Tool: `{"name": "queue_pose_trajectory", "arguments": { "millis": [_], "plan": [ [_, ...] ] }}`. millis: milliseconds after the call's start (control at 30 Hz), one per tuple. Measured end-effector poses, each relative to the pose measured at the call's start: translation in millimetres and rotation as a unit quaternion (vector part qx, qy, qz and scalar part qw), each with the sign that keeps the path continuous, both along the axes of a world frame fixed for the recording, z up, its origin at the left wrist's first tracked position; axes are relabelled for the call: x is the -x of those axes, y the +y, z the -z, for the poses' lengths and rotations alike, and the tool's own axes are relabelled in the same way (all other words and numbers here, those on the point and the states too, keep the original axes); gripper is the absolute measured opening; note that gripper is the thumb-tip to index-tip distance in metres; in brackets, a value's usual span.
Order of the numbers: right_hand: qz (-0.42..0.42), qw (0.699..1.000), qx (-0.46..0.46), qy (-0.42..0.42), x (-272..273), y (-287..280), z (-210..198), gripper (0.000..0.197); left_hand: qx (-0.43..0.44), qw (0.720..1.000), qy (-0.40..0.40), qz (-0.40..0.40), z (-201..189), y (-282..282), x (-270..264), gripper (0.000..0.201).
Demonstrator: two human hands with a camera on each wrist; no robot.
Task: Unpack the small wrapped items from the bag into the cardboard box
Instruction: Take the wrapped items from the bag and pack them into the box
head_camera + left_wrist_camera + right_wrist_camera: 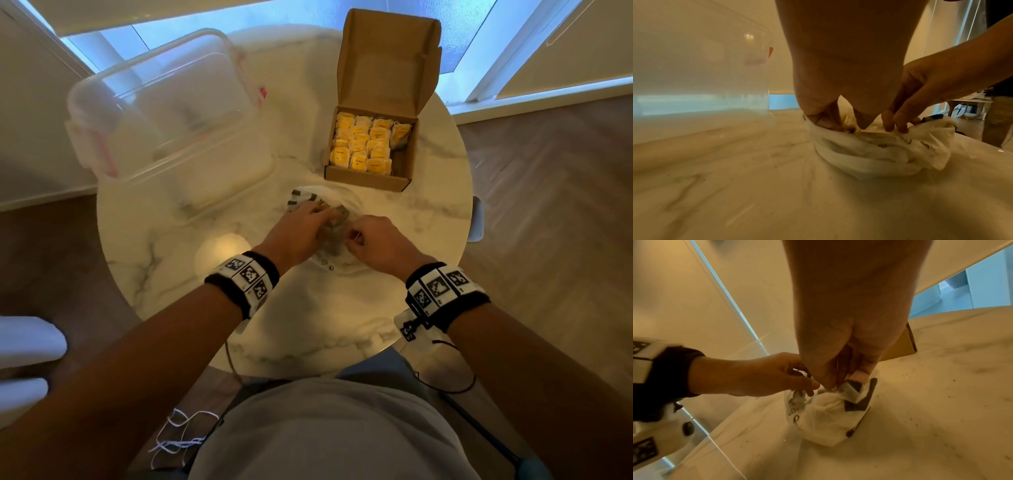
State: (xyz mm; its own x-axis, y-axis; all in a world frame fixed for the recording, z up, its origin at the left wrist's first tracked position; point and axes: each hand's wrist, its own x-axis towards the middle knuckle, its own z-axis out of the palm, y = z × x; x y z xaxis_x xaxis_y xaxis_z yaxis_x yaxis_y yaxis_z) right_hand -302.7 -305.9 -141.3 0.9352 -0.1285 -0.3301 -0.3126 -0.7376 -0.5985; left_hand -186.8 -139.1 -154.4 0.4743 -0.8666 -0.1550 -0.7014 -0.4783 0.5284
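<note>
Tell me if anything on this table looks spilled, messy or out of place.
Small dark specks are scattered over the marble table around the crumpled white bag, like spilled crumbs. In the cardboard box, one wrapped item at the right leans askew beside the neat yellow rows. Nothing looks damaged.

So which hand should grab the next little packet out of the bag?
Probably the left hand: its fingers already reach into the bag. The right hand pinches the bag's edge.
</note>
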Motion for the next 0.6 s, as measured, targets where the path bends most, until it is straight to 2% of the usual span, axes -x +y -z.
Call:
{"name": "queue_pose_trajectory", "arguments": {
  "millis": [333, 533, 600],
  "plan": [
    [0.055, 0.998, 0.009, -0.019, 1.7, -0.7, 4.0, 0.012, 0.060, 0.997, 0.039, -0.038, -7.8, -8.8, -0.6, 0.030],
    [0.076, 0.996, -0.032, -0.039, 0.2, 2.3, -0.5, 0.048, 0.105, 0.990, 0.070, -0.054, -15.1, 8.2, -2.5, 0.015],
    [0.069, 0.995, -0.060, -0.049, -3.0, 5.8, -3.1, 0.053, 0.100, 0.991, 0.073, -0.054, -15.0, 9.9, -3.6, 0.014]
  ]
}}
